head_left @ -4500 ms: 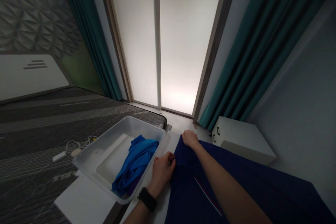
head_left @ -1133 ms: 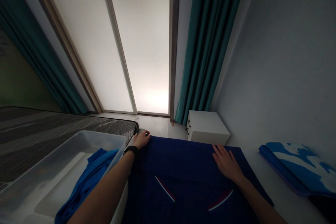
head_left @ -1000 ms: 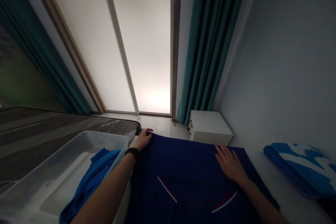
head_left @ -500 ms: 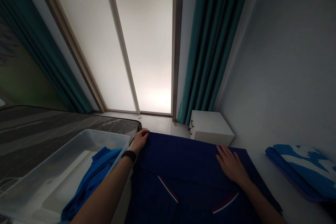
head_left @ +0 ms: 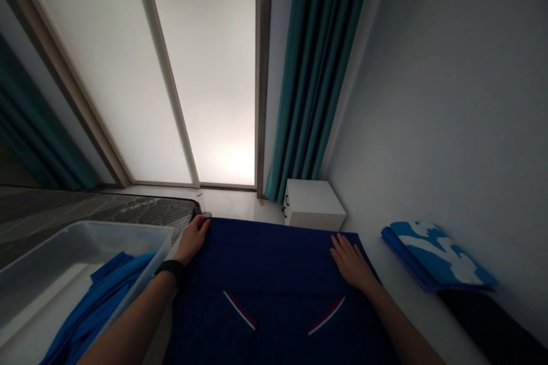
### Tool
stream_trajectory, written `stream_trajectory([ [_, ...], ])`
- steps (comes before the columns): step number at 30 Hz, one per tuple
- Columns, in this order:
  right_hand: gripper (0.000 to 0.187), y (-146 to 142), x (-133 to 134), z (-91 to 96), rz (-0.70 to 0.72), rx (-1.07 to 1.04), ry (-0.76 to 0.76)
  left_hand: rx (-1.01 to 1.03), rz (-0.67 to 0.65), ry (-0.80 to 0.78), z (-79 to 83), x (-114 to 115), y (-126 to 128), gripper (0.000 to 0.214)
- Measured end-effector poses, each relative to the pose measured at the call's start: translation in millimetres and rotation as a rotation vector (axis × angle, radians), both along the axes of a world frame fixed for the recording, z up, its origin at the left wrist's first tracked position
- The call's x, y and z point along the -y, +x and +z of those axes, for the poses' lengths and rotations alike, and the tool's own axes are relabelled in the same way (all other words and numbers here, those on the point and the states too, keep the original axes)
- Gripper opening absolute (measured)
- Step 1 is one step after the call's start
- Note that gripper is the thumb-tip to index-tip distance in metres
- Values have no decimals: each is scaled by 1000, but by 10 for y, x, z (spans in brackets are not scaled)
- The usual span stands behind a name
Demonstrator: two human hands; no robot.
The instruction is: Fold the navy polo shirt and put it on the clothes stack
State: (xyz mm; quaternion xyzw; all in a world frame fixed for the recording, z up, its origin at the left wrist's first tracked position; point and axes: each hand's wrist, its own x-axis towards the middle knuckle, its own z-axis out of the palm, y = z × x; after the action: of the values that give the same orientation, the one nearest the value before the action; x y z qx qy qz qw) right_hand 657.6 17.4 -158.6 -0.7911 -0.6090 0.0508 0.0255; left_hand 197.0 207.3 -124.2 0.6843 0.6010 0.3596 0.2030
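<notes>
A dark navy garment with two red-and-white slanted stripes lies spread flat on a white surface in front of me. My left hand, with a black watch on its wrist, rests on the garment's far left corner with fingers curled over the edge. My right hand lies flat and open on the garment near its far right corner.
A clear plastic bin holding a bright blue garment stands to the left. A folded blue-and-white cloth lies at the right by the wall. Beyond are a white cabinet, teal curtains and a dark mattress.
Since 4.5 s ago the navy garment has been spread out flat, my hands moving apart to its far corners. In the last second the hands barely moved; the view shifted right.
</notes>
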Motion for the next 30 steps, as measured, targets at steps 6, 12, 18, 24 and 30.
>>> stream_trajectory([
  [6, 61, 47, -65, -50, -1, 25, 41, -8, 6, 18, 14, -11, -11, 31],
  [12, 54, 232, -138, -45, -128, 40, 133, -11, 12, 16, 18, 1, -8, 36],
  [18, 48, 523, -273, -6, -356, 63, 202, 4, 12, 13, 24, 6, -1, 37],
  [24, 37, 751, -457, 20, -399, 0, 215, 28, 6, 0, 16, -1, -8, 36],
  [30, 34, 865, -470, 128, -375, -103, 324, 50, 5, -12, 40, -6, -14, 34],
])
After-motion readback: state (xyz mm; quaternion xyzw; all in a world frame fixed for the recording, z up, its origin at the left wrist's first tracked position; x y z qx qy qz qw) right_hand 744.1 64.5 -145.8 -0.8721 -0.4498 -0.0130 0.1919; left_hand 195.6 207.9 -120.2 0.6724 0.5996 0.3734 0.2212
